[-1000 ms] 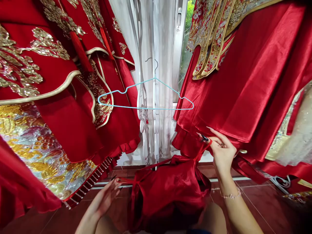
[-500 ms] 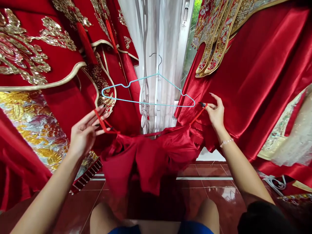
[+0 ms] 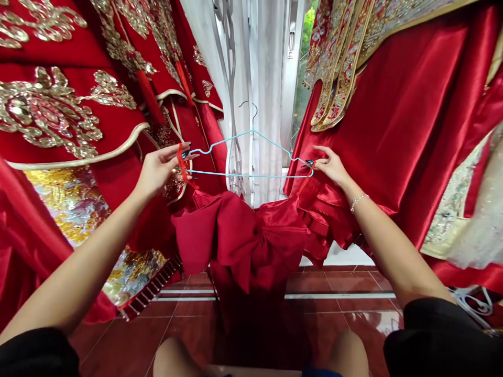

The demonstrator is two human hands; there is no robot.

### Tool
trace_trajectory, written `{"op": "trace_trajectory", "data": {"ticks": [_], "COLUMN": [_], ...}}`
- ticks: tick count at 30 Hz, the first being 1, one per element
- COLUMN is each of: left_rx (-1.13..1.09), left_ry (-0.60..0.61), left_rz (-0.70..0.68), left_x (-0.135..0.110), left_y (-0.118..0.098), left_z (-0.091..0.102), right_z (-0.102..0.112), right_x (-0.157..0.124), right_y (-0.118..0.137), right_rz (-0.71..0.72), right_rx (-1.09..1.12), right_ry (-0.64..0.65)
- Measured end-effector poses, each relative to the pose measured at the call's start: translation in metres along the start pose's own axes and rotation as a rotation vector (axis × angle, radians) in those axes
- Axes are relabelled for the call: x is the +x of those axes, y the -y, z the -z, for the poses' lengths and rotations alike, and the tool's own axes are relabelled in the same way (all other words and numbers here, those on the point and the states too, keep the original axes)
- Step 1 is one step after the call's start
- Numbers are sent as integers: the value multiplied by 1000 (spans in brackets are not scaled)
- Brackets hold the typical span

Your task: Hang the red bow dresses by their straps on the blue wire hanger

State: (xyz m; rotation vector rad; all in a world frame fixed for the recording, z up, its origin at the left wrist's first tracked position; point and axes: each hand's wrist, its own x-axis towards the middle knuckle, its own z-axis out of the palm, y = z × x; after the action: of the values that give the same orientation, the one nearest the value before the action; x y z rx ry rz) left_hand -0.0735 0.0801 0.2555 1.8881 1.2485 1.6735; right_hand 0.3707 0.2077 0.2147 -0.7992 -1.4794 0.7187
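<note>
A red dress (image 3: 239,225) with a large bow on its front hangs between my hands by thin straps. My left hand (image 3: 159,170) pinches the left strap (image 3: 182,162) at the left end of a light blue wire hanger (image 3: 253,131), whose tip is hidden there by strap and fingers. At the hanger's right end, my right hand (image 3: 332,166) pinches the right strap (image 3: 303,184) between thumb and fingers. Whether that loop is around the hanger's tip, I cannot tell. The hanger's metal hook points up in front of white curtains.
Red garments with gold beading (image 3: 51,118) hang on the left. Red satin garments (image 3: 393,120) hang on the right. White curtains (image 3: 271,99) and a window frame (image 3: 290,68) stand behind. Below are red floor tiles (image 3: 314,283) and my knees (image 3: 175,356).
Both hands have risen and moved inward, bringing the dress straps up to the hanger's ends. The dress and its bow have lifted along with them.
</note>
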Motion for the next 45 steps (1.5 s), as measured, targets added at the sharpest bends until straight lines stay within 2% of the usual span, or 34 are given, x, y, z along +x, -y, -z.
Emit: {"op": "trace_trajectory", "data": {"ticks": [4, 7, 11, 16, 18, 20, 22, 24, 25, 26, 28, 30, 32, 35, 38, 40, 42, 45], "left_rx": [119, 283, 496, 666, 704, 693, 651, 581, 530, 482, 410, 382, 380, 342, 262, 234, 237, 274], "left_ry": [52, 130, 270, 564, 592, 494, 264, 28, 7, 60, 253, 371, 374, 267, 34, -98, -104, 56], "left_rz": [-12, 13, -27, -81, -109, -234, -413, -467, -433, -361, -176, -35, 13, 20, 98, 145, 151, 132], "left_x": [23, 41, 57, 70, 64, 43, 4, -48, -74, -99, -138, -163, -175, -188, -203, -212, -217, -213], "left_y": [-6, -13, -24, -31, -28, -22, -12, 4, 13, 24, 45, 65, 78, 82, 72, 66, 61, 57], "left_z": [0, 0, -4, -13, -13, -13, -14, -18, -21, -24, -30, -34, -34, -32, -36, -39, -40, -35], "right_z": [-7, -17, -28, -28, -24, -19, -16, -15, -16, -18, -21, -25, -29, -32, -28, -22, -15, -6], "right_x": [4, 14, 24, 22, 7, -20, -60, -105, -127, -146, -177, -198, -214, -238, -261, -270, -272, -264], "right_y": [13, 28, 42, 43, 42, 38, 28, 11, -2, -15, -46, -75, -99, -121, -124, -116, -102, -75], "right_rz": [45, 63, 58, 155, 225, 337, 431, 404, 350, 288, 147, 66, 23, -5, -1, -2, -9, -23], "right_rx": [1, -49, -103, -313, -373, -434, -447, -338, -261, -182, -159, -236, -326, -400, -410, -442, -531, -692], "right_ry": [108, 233, 345, 299, 210, 94, 23, 34, 66, 84, 90, 72, 48, -9, -59, -28, 29, 93]}}
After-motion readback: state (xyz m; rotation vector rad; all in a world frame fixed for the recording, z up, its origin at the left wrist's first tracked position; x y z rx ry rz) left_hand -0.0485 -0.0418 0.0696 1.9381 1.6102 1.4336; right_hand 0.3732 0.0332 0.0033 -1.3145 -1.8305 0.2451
